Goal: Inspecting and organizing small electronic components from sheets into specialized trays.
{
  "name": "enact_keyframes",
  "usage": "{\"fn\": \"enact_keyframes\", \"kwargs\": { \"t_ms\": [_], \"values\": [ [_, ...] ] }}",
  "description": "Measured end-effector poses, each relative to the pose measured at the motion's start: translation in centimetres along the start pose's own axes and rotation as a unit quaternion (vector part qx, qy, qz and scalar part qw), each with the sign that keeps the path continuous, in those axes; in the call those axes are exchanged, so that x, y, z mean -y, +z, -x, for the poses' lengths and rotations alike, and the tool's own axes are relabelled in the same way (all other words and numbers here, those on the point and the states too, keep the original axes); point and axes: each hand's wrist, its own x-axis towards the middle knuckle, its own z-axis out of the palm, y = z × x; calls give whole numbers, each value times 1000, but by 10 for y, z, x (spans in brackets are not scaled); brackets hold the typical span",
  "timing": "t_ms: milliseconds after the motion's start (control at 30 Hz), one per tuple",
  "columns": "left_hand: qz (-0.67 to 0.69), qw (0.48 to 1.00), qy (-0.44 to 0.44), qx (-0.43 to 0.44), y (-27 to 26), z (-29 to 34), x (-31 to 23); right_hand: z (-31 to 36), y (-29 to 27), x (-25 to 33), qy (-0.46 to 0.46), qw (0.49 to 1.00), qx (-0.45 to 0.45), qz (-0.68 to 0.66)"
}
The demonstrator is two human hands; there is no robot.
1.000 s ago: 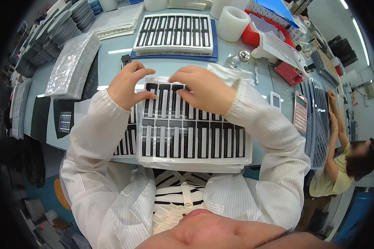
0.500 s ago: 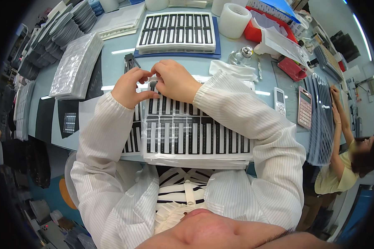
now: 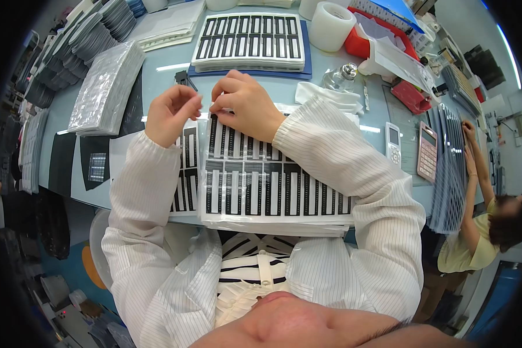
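A stack of sheets printed with black and white strips [image 3: 246,191] lies in front of me, its top glossy as if under clear film. At the stack's far left corner, my right hand [image 3: 246,107] has its fingers bent and pinched together; whatever is between them is hidden. My left hand [image 3: 173,116] is held just left of that corner, apart from the right hand. Its fingers curl towards the thumb, and anything held there is too small to make out. Under my left wrist shows another strip-printed sheet [image 3: 185,194], partly covered by the stack.
Another printed stack [image 3: 249,43] sits on a blue board at the back. A plastic-wrapped pack [image 3: 107,87] lies left. To the right are a white cloth [image 3: 327,97], glass bottle [image 3: 341,78], film roll [image 3: 332,26], remote [image 3: 392,142] and pink calculator [image 3: 427,152]. A co-worker [image 3: 475,232] works beyond.
My left hand has drawn away to the left from the right hand, and its fingers have curled more. The right hand stays by the corner, its fingers slightly shifted.
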Motion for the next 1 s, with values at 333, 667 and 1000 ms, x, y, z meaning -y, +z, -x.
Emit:
{"fn": "enact_keyframes", "kwargs": {
  "t_ms": [333, 667, 1000],
  "values": [
    [-16, 998, -7, 60, 23, -9, 17, 9, -14, 20, -54, 996, -21, 66],
    [-68, 997, -14, 42, 34, 1, 23, 84, -70, 65, 18, 992, 121, 42],
    [-306, 941, 144, -26, 33, 20, -4, 107, -81, 80, 61, 992, 113, 12]
  ]
}}
